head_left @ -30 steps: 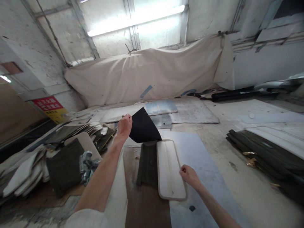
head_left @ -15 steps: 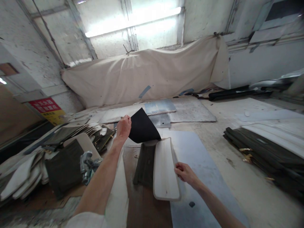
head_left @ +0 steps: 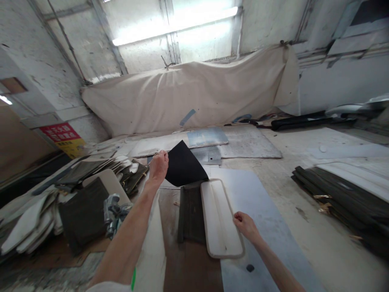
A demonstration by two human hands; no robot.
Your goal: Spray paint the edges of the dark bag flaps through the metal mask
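Stacked dark panels at the table's right edge; beige cloth along its far edge; red sign on the left.

Black sheet; cream panel; dark olive piece.

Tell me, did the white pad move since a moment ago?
Cannot tell: the white pad shifts in the picture, but so does the dark piece beside it, so the camera likely moved.

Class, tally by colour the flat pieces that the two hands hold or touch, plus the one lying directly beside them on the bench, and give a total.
Black sheet, held up by the left hand: 1
Cream panel, with the right hand at its edge: 1
Dark olive panel, beside the cream one: 1
Total: 3
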